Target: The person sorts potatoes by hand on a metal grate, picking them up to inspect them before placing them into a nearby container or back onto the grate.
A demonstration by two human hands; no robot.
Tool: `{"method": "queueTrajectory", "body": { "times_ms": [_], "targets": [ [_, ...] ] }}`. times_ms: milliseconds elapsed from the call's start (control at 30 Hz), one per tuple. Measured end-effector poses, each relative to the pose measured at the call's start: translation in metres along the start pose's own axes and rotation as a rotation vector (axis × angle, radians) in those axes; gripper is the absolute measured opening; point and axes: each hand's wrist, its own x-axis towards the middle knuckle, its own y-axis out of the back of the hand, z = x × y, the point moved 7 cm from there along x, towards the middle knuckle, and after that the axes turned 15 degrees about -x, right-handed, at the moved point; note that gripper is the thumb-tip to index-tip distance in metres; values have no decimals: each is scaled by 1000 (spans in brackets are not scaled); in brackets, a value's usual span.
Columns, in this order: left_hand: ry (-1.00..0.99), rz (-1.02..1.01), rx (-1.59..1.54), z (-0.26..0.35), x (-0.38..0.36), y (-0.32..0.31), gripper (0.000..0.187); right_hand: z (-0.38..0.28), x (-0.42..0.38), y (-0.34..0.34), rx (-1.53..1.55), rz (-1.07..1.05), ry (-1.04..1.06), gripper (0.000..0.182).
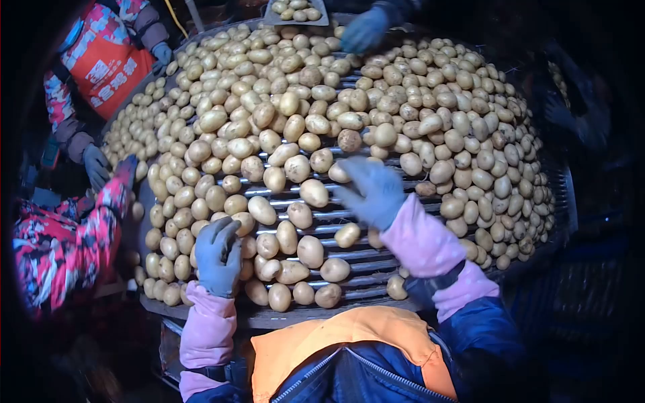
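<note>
Potatoes (316, 121), pale yellow, lying heaped across roller conveyor (349, 258), thinning toward its near edge. Left hand (218, 255), grey-gloved, resting on potatoes at conveyor's near-left edge, grip loose and narrow, holding nothing visible. Right hand (371, 191), blue-gloved, hovering over conveyor's middle, grip spread wide, fingertips touching one potato (339, 172). Co-workers' gloved hands (96, 164) working along conveyor's left side; another glove (365, 29) reaching at far end beside tray (295, 11).

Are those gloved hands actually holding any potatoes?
Neither grips one: the left hand lies flat on potatoes, and the right hand is spread open above the rollers.
</note>
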Motion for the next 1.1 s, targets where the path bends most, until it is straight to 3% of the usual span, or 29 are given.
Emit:
{"method": "queueTrajectory", "body": {
  "times_ms": [67, 100, 167, 233, 300, 367, 433, 467, 500, 533, 567, 633, 667, 700, 733, 767, 800, 833, 867, 900, 967, 1067, 1100],
  "targets": [
    [-68, 65, 24, 24, -2, -6, 42, 17, 13, -32, -261, -142, 155, 51],
    [-103, 97, 38, 39, -2, -9, 41, 19, 10, -55, -388, -355, 226, 50],
    [-85, -226, 152, 58, -4, -37, 53, 14, 21, -79, -424, -383, 238, 48],
    [-113, -392, 359, 65, -14, -68, 62, 29, 36, -89, -163, -344, 85, 45],
    [-77, -389, 384, 30, -10, -81, 67, 47, 40, -82, 199, -244, -125, 35],
    [-14, -262, 454, 22, 13, -66, 66, 74, 42, -82, 591, -112, -359, 30],
    [-2, -199, 424, 9, 31, -60, 54, 89, 32, -74, 1192, -133, -537, 26],
    [13, -144, 346, -3, 40, -55, 48, 73, 23, -43, 1238, -175, -644, 26],
    [26, -90, 271, -13, 47, -50, 43, 81, 16, -44, 1143, -221, -548, 33],
    [-30, 65, 403, 10, 55, -38, 33, 71, 7, -38, 1114, -290, -628, 38],
    [-5, 111, 133, 20, 57, -36, 33, 55, -4, -27, 1082, -358, -707, 44],
    [48, 201, -411, 35, 57, -36, 33, 14, -4, -10, 1093, -411, -417, 54],
    [474, 103, -947, 28, 46, -58, 36, -6, -11, -12, 1126, -354, -359, 56],
    [638, 18, -1358, 32, 32, -72, 45, -24, -19, -12, 1159, -296, -298, 59],
    [713, 7, -1532, 36, 17, -79, 48, -39, -31, -13, 1008, -557, -361, 60],
    [782, -4, -1708, 34, 3, -89, 51, -57, -28, 2, 714, -445, -43, 55],
    [980, -67, -1981, 7, -20, -105, 49, -72, -37, -6, 450, -410, 215, 53],
    [968, -14, -2145, -2, -32, -101, 43, -85, -52, -24, 181, -366, 466, 52],
    [879, 178, -1966, -19, -48, -94, 41, -94, -68, -35, -19, -271, 556, 54],
    [898, 220, -1986, -12, -56, -79, 40, -107, -80, -40, -217, -170, 640, 56],
    [857, 318, -2005, -1, -72, -53, 40, -118, -70, -52, -257, -389, 579, 48],
    [840, 295, -1967, -19, -106, -45, 40, -122, -46, -64, -139, -688, 594, 53],
    [830, 297, -1891, -26, -119, -44, 41, -117, -39, -64, -101, -687, 574, 50]
  ]
}}
